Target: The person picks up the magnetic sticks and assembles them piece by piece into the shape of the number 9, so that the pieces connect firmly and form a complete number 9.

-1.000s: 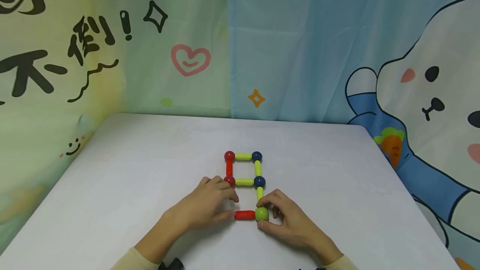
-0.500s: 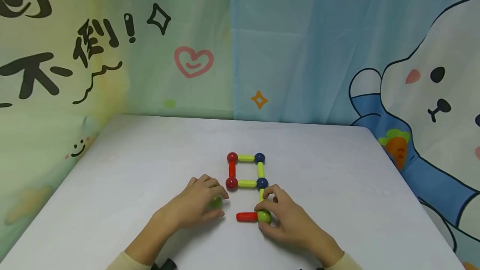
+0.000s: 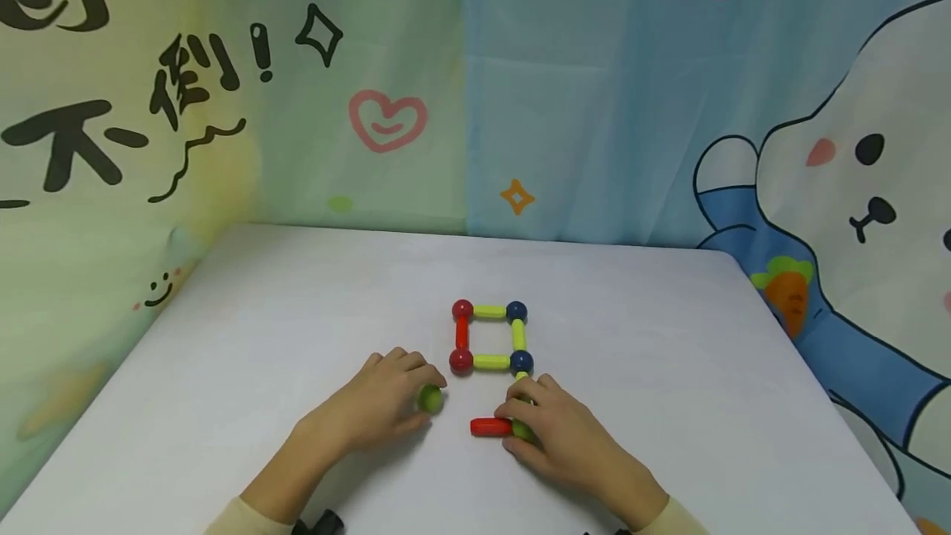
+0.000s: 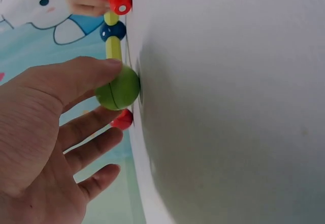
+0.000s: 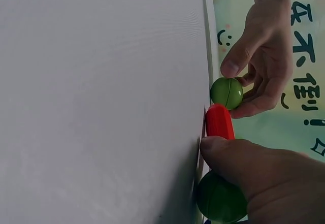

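A flat figure of balls and rods lies on the white table [image 3: 282,320]: a square with two red balls [image 3: 462,310] on its left and two blue balls [image 3: 522,362] on its right. From it a yellow rod [image 3: 522,377] leads down to a corner green ball [image 3: 522,431]. My right hand [image 3: 537,418] grips that ball [image 5: 219,198], thumb on top. A red rod [image 3: 489,427] sticks out to its left. My left hand [image 3: 404,403] pinches a loose green ball [image 3: 429,399] just left of the rod's free end [image 5: 219,122], apart from it. The same ball [image 4: 118,88] sits under my thumb.
Printed cloth backdrops hang behind and at both sides of the table, a blue one with a rabbit [image 3: 854,188] to the right. The table's far edge [image 3: 461,231] meets the cloth. Bare white surface lies left and right of the figure.
My left hand drew back from the red rod's left end, and a green ball now shows at its fingertips. My right hand's fingers closed further over the corner green ball.
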A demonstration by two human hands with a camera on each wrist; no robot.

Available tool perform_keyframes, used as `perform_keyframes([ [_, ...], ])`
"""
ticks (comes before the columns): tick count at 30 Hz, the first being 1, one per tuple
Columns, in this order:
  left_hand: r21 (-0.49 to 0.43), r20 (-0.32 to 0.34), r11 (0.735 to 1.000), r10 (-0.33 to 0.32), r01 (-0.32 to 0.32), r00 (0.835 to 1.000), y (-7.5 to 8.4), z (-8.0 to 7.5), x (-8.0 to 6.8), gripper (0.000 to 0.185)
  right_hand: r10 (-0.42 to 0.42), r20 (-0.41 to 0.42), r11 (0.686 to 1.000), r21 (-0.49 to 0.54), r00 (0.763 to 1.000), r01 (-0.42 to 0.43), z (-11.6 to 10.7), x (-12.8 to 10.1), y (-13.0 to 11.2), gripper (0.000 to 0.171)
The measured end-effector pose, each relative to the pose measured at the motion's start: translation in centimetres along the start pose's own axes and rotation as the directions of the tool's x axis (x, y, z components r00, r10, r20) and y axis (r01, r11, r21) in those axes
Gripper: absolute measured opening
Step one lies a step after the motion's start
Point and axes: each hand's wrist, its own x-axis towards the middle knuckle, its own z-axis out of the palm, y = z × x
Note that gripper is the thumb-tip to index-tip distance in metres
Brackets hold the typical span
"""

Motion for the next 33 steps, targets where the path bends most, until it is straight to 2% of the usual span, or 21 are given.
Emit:
perform_keyframes([
  [7, -0.016, 0.014, 1.000, -0.014, 0.014, 1.000, -0.72, -0.35, -0.19, 0.035, 0.023, 0.013, 0.999, -0.034, 1.000, -0.023, 0.09, 0.58, -0.22, 0.021],
  [19, -0.049, 0.027, 0.998, -0.036, 0.037, 0.999, -0.79, -0.17, -0.64, 0.033, 0.029, -0.013, 0.999, 0.013, 0.999, -0.029, 0.43, 0.54, 0.08, 0.023],
  [27, -0.088, 0.036, 0.996, -0.030, 0.033, 0.999, -0.42, 0.21, -0.77, 0.030, 0.070, 0.005, 0.994, 0.078, 0.998, -0.070, 0.76, 0.29, 0.14, 0.026],
  [33, -0.108, 0.028, 0.994, -0.008, 0.011, 1.000, 0.11, 0.14, -0.43, 0.031, 0.070, -0.023, 0.994, 0.089, 0.997, -0.067, 0.77, 0.33, 0.21, 0.026],
])
